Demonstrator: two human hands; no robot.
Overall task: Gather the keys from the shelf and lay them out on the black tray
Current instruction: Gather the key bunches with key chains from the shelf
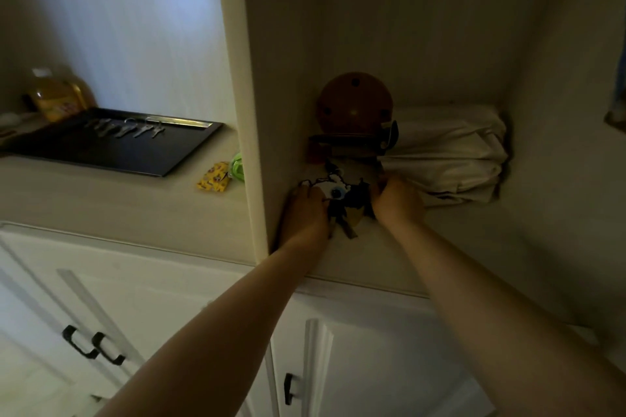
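Note:
Inside the dim shelf niche lies a bunch of keys (343, 210) with a white charm and dark tags. My left hand (306, 210) grips the bunch from the left, fingers curled on it. From the right, my right hand (398, 198) closes on the same bunch. Dark keys hang down between the two hands. To the left, on the counter, the black tray (111, 152) holds several silver keys (130, 128) laid in a row near its far edge.
A brown round holder (354, 105) and a folded white cloth (450, 152) sit behind the bunch. A yellow packet (214, 177) and a green item (238, 166) lie by the niche wall. A yellow bottle (59, 95) stands behind the tray. White cabinet doors are below.

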